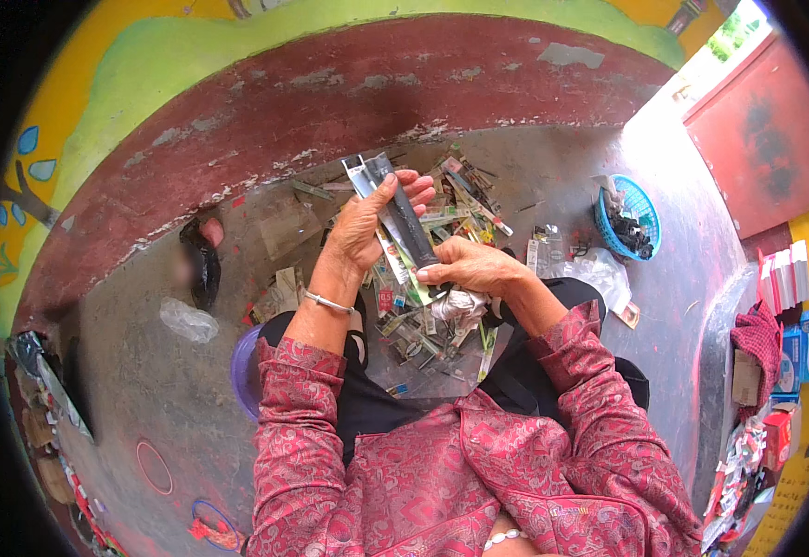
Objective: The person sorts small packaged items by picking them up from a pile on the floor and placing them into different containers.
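A long, flat black strip (411,234) lies slantwise between my hands, above a heap of scraps. My left hand (360,226) grips its upper part with the thumb on top and the fingers behind. Under the black strip, a pale strip with green along it (391,252) shows beside the same hand. At the lower end, my right hand (481,266) pinches the black strip between thumb and fingers. Crumpled white material (461,304) sits just below the right hand. The heap of flat packaging scraps (418,345) spreads on the floor between my legs and beyond.
A blue plastic basket (653,206) with dark pieces stands right of the heap, near a clear plastic bag (600,272). A purple basin (244,373) is by my left knee. Left lie a black bag (206,271) and crumpled clear plastic (188,320). A painted wall (349,88) curves behind.
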{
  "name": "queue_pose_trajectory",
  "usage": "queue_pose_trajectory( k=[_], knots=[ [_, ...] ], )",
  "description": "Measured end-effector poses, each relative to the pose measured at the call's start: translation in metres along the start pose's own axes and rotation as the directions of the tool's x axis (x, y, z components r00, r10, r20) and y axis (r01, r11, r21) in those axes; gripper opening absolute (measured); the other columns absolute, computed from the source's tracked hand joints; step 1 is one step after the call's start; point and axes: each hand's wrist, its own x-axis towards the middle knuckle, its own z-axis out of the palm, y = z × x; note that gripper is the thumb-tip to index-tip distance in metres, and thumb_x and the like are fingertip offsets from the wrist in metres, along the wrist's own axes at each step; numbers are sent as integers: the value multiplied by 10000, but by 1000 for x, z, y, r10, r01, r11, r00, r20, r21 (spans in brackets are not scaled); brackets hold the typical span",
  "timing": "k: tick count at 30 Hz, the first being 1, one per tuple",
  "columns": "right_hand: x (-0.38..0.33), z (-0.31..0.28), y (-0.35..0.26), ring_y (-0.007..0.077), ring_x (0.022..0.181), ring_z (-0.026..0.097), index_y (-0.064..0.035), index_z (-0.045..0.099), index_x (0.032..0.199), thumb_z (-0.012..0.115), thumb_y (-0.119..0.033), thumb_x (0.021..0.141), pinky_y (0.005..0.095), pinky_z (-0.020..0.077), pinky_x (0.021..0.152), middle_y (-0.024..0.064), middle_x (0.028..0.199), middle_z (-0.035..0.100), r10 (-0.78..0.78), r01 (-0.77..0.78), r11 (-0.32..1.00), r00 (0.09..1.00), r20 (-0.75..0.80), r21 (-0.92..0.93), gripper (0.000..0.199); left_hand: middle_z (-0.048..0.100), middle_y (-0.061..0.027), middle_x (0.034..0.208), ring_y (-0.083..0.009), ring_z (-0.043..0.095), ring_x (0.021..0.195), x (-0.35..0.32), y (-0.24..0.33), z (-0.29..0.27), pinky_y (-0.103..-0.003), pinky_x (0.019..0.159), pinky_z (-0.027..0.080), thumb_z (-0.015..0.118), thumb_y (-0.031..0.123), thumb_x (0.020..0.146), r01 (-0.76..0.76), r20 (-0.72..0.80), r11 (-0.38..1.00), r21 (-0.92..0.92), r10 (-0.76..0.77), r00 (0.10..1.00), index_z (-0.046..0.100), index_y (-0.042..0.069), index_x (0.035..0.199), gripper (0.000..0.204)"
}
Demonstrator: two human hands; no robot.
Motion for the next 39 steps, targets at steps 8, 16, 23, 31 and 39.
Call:
queue_pose_trajectory(
  k=[8,16,23,31,39],
  knots=[
    [-12,-7,-13,40,658,519,-6,650,880,611,-158,816,195,413,636,-28,760,607,-155,171,983,970,-187,70,169,440,-129,1293,-170,518,1079,-5,-3,11,-308,909,438,565,99,836,-72,194,994,-80,87,977,334,18,1304,528],
    [-16,-9,-15,63,614,554,-31,635,828,603,-174,827,202,433,576,-5,723,615,-10,34,969,995,-102,244,146,342,-185,1354,-290,379,1230,-9,-15,24,-413,1001,355,585,148,804,15,285,986,-165,33,958,280,-13,1325,625],
    [-10,-2,-15,79,600,554,-57,623,790,592,-171,821,221,439,553,4,708,609,23,12,965,991,-130,261,123,378,-177,1328,-291,384,1225,-12,-27,25,-408,1029,309,692,53,671,63,216,998,28,-67,974,242,44,1359,822],
    [-4,-1,-7,79,650,528,-49,604,776,573,-195,825,223,409,591,-3,718,585,-51,72,986,989,-138,151,157,478,-182,1230,-289,447,1170,-14,-30,31,-408,987,369,658,119,758,68,166,997,-31,-62,984,290,37,1334,689],
    [-30,-14,-26,106,735,529,22,588,914,511,-298,884,255,432,661,42,787,597,-159,5,915,923,-349,-403,330,570,-171,1092,-238,587,959,-15,-23,23,-351,828,492,630,91,778,70,48,994,87,-74,996,414,8,1238,515]
  ],
)
